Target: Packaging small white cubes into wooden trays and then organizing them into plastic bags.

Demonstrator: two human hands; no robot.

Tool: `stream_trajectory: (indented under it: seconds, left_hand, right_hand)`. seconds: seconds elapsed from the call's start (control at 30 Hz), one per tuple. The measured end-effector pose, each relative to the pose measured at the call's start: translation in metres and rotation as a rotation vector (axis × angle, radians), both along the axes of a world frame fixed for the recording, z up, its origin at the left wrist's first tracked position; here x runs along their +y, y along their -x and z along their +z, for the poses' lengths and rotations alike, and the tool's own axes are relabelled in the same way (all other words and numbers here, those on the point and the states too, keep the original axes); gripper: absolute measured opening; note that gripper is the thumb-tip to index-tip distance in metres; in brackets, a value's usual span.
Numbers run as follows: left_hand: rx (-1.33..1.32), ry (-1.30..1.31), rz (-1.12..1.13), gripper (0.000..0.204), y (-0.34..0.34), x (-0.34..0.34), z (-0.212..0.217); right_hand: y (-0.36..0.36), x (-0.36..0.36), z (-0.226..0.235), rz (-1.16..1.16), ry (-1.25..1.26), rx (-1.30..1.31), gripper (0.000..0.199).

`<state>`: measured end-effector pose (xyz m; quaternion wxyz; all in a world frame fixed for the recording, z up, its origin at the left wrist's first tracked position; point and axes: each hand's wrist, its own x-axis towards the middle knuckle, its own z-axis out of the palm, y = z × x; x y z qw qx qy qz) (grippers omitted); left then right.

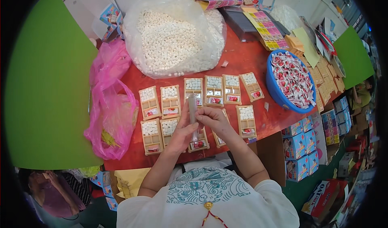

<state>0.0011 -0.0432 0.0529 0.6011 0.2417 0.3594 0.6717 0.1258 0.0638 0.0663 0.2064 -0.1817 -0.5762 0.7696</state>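
Observation:
My left hand (181, 133) is wrapped round a long, narrow, clear plastic tube (192, 110), held upright over the trays. Beside the tube, the fingers of my right hand (213, 120) are pinched together, and whatever they hold is too small to make out. Around both hands stand two rows of small beige compartment trays (169, 101). White cubes (246, 112) fill the large compartment of the trays I can see well, with a red-and-white sachet (215, 100) in a lower one. My hands and forearms partly hide several front-row trays.
A big clear bag of white cubes (169, 38) lies at the back. Pink plastic bags (111, 94) sit on the left, and a blue basin (275, 92) of sachets stands on the right of the red table (125, 147). Blue boxes (297, 147) are stacked below right.

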Motion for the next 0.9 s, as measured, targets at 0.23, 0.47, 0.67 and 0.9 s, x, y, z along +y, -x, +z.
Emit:
stream_trajectory:
  seconds: [0.23,0.47,0.67,0.9]
  left_hand:
    - [-0.047,0.028,-0.046,0.089,-0.002,0.003,0.002]
    - [-0.103,0.053,0.012,0.073,-0.009,0.005,-0.002]
    - [-0.166,0.071,0.009,0.079,-0.009,0.005,-0.009]
    - [-0.184,0.076,0.024,0.076,-0.012,0.005,-0.004]
  right_hand:
    - [0.000,0.002,-0.002,-0.033,-0.066,-0.031,0.011]
    - [0.003,0.000,0.000,-0.079,0.006,-0.014,0.012]
    - [0.001,0.000,0.003,-0.123,0.117,-0.028,0.011]
    - [-0.001,0.001,0.001,-0.099,0.152,-0.028,0.009]
